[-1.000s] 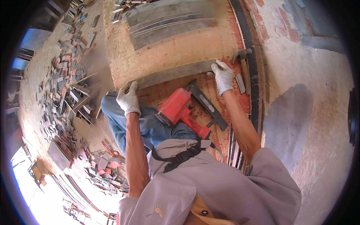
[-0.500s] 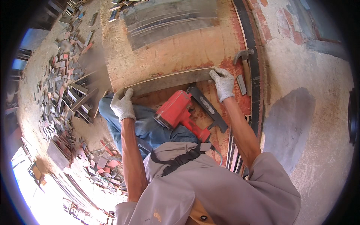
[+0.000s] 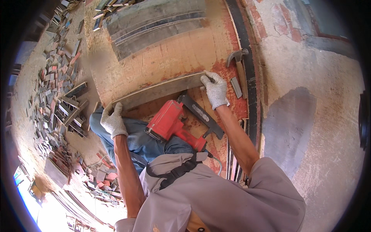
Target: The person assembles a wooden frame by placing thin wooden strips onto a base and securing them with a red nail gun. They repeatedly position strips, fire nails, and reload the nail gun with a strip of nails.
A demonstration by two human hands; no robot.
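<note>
A long, narrow grey-brown wooden board (image 3: 162, 89) lies across the work surface, one long edge facing up. At its left end my left hand (image 3: 114, 120), in a pale knitted glove, is closed with the thumb raised along the board. My right hand (image 3: 216, 91), gloved alike, pinches the far right end between thumb and fingers. On the near side of the board, a red nail gun (image 3: 167, 119) with a dark magazine (image 3: 201, 116) rests against my bent leg, touched by neither hand. Its hose leads off near my waist.
A claw hammer (image 3: 236, 56) and a small grey wood block (image 3: 236, 87) lie right of my right hand, beside a dark edge rail (image 3: 252, 89). Flat grey boards (image 3: 158, 29) lie farther up the plywood surface (image 3: 170, 58). Wood offcuts (image 3: 71, 110) litter the floor at left.
The whole picture has shifted left as my head moved. Both hands keep their hold on the board's ends, and the nail gun stays by my leg.
</note>
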